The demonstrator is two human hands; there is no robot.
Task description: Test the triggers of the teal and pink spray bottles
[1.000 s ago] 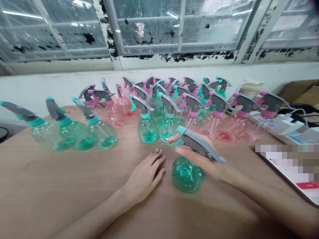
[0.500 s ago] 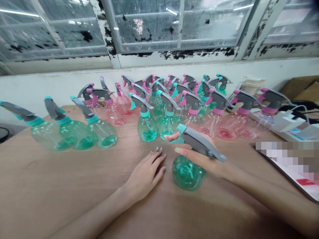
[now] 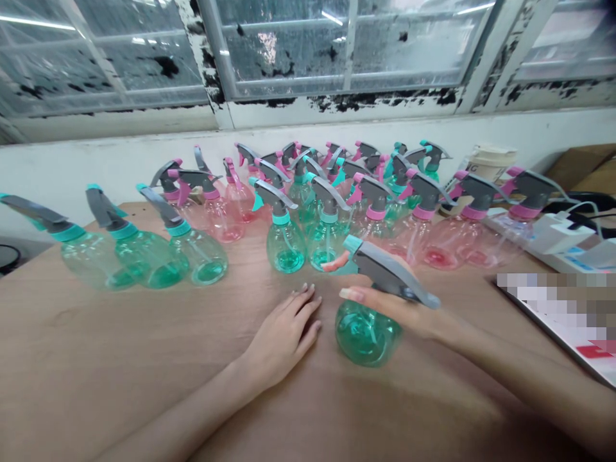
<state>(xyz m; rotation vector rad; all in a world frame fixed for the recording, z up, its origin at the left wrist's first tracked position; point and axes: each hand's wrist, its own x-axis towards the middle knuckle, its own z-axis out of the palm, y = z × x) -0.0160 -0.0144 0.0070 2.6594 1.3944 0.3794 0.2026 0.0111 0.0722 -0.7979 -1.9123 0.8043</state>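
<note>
My right hand (image 3: 399,311) is wrapped around the neck of a green spray bottle (image 3: 366,337), the thumb across the front of the neck and a finger by the trigger. The bottle's grey and teal spray head (image 3: 389,273) tips toward the upper left. Flat on the wooden table (image 3: 120,372) lies my left hand (image 3: 283,333), fingers spread a little and holding nothing. Two green spray bottles (image 3: 287,247) stand just beyond the hands. Farther left is a group of green spray bottles (image 3: 205,260) with teal collars.
Pink spray bottles (image 3: 437,240) and more green ones crowd the back of the table below the window (image 3: 289,51). To the right are a white power strip (image 3: 563,234) with plugs, a white tub (image 3: 491,163), a cardboard box (image 3: 582,170) and a flat object with blurred print (image 3: 553,321).
Almost nothing differs. The view has shifted very slightly, and the right hand still grips the same spray bottle while the left hand stays on the table.
</note>
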